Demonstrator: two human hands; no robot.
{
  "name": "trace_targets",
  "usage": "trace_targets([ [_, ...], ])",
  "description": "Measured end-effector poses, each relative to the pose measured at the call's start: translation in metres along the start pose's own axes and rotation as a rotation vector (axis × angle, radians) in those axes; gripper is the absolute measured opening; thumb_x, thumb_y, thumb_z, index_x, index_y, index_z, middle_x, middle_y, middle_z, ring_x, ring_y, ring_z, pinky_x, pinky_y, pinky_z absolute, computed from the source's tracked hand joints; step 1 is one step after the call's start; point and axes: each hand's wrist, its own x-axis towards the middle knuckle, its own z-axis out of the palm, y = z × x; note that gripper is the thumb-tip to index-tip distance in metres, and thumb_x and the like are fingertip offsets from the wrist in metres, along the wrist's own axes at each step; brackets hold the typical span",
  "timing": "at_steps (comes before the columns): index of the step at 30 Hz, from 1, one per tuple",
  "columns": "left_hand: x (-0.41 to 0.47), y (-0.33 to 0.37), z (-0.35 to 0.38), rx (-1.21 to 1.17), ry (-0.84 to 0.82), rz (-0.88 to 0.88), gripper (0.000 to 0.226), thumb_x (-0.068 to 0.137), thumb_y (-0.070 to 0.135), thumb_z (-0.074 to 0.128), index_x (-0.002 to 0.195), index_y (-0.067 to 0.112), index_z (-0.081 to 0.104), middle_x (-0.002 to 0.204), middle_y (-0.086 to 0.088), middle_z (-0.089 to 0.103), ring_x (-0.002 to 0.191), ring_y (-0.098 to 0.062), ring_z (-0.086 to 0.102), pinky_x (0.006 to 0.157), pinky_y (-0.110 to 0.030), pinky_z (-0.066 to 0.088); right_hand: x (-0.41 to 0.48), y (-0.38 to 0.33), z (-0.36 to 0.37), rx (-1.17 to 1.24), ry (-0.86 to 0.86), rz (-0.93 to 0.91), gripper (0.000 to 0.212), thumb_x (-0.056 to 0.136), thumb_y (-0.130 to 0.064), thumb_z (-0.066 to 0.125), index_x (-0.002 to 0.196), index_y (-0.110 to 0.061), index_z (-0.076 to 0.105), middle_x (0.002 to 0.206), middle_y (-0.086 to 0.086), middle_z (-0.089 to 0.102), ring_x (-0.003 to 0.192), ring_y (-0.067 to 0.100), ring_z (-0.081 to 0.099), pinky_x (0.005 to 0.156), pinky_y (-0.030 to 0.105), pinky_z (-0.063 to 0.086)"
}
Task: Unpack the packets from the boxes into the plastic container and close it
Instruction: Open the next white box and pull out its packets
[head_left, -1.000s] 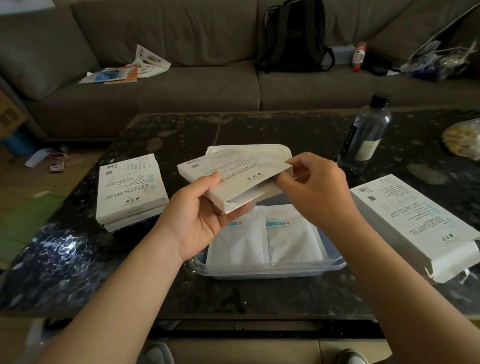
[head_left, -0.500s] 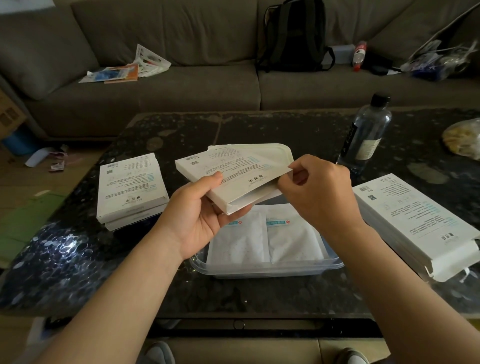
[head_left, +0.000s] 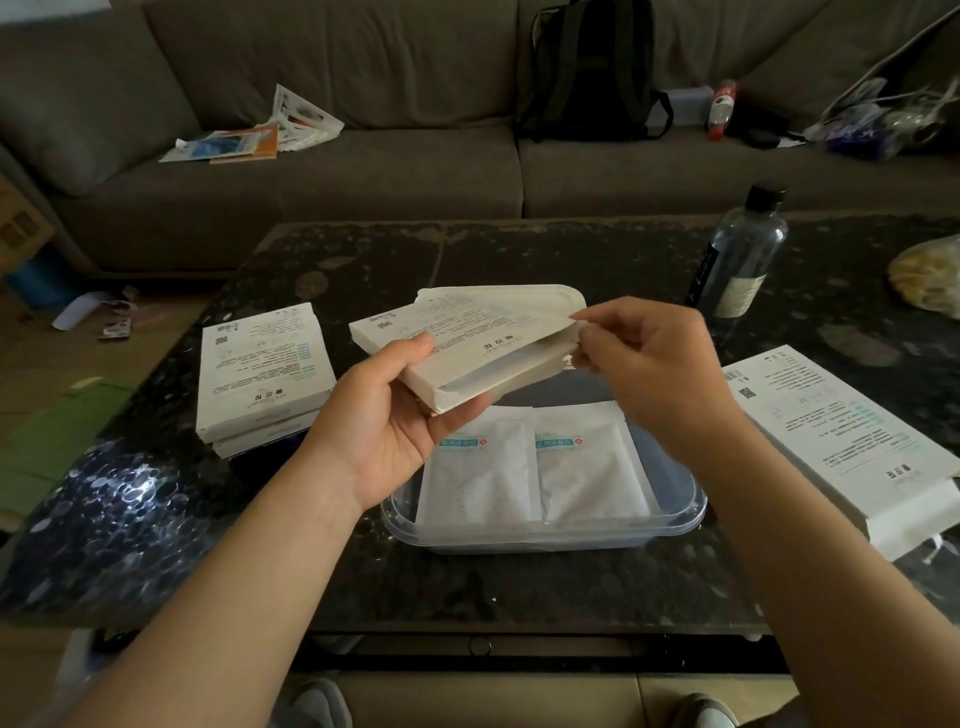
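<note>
My left hand (head_left: 387, 410) grips a flat white box (head_left: 467, 343) from below, holding it above the clear plastic container (head_left: 675, 512). My right hand (head_left: 644, 364) pinches the box's open flap at its right end. Two white packets (head_left: 535, 467) with teal labels lie side by side in the container. The container's white lid (head_left: 556, 296) lies behind the held box. Two stacked white boxes (head_left: 265, 374) sit to the left on the table, and another opened box (head_left: 852, 441) lies at the right.
A dark speckled table (head_left: 519, 254) carries a clear bottle with a black cap (head_left: 737, 260) and a bag of food (head_left: 930, 280) at the right edge. Behind is a grey sofa (head_left: 363, 171) with papers, a black backpack (head_left: 592, 73) and clutter.
The right hand has drawn the box's flap open toward the right, showing the inside of the box. The left hand keeps the box in about the same place.
</note>
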Motion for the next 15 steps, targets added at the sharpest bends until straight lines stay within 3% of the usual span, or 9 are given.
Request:
trace_targets([
  [3,-0.002,0.003,0.0,-0.043,-0.04,-0.017,0.053,0.09,0.02,0.061,0.141,0.01,0.059,0.128,-0.018,0.073,0.108,-0.028,0.076,0.065,-0.031,0.066,0.002,-0.008,-0.006,0.412,-0.073,0.257,0.014,0.098,-0.014,0.06,0.096,-0.01,0.073,0.089,0.009,0.074,0.08,0.021,0.072,0.078,0.034,0.06],
  [8,-0.003,0.002,0.0,-0.068,-0.068,-0.039,0.044,0.089,0.018,0.061,0.131,0.006,0.064,0.121,-0.02,0.075,0.099,-0.028,0.078,0.062,-0.03,0.066,0.001,-0.01,-0.005,0.76,-0.192,0.505,0.008,0.092,-0.016,0.061,0.089,-0.013,0.068,0.084,0.011,0.06,0.074,0.022,0.057,0.063,0.032,0.052],
  [12,-0.003,0.002,-0.001,-0.086,-0.063,-0.044,0.046,0.09,0.018,0.061,0.134,0.006,0.062,0.125,-0.021,0.073,0.102,-0.03,0.077,0.064,-0.031,0.066,0.0,-0.011,-0.003,0.667,-0.096,0.425,0.01,0.093,-0.009,0.063,0.088,-0.013,0.071,0.086,0.009,0.066,0.073,0.02,0.058,0.066,0.034,0.052],
  [15,-0.003,0.003,-0.001,-0.082,-0.063,-0.034,0.045,0.09,0.018,0.061,0.133,0.006,0.063,0.123,-0.021,0.074,0.101,-0.029,0.078,0.064,-0.03,0.066,-0.003,-0.016,-0.002,0.602,-0.058,0.405,0.012,0.095,-0.015,0.063,0.094,-0.011,0.075,0.088,0.008,0.071,0.077,0.019,0.063,0.076,0.037,0.055],
])
